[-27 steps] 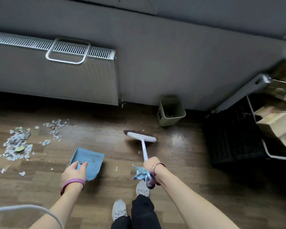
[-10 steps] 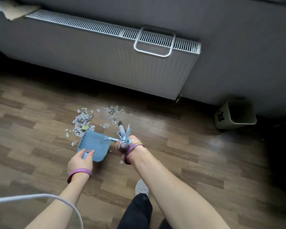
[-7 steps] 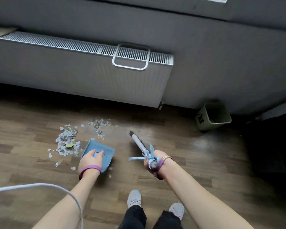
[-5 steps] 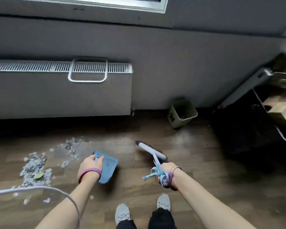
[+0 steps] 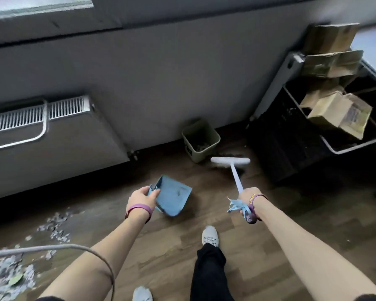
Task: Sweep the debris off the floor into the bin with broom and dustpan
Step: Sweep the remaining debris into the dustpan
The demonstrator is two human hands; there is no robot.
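Note:
My left hand (image 5: pixel 142 198) grips the handle of the blue dustpan (image 5: pixel 173 196), held above the wooden floor with a few dark specks in its tray. My right hand (image 5: pixel 248 197) grips the white handle of the small broom (image 5: pixel 231 162), whose head hangs just right of the olive-green bin (image 5: pixel 201 140). The bin stands against the grey wall and holds some scraps. A pile of pale paper debris (image 5: pixel 11 273) lies on the floor at the lower left, with more scattered bits (image 5: pixel 55 224) behind my left arm.
A white radiator (image 5: pixel 52 135) runs along the wall at the left. A dark crate and a rack with cardboard boxes (image 5: pixel 336 111) stand at the right. A white cable (image 5: pixel 59 247) loops across my left forearm. My shoes and dark trousers are below.
The view has swung right, away from the debris and toward the bin. Both hands carried the dustpan and broom nearer the bin; the broom head is now beside it.

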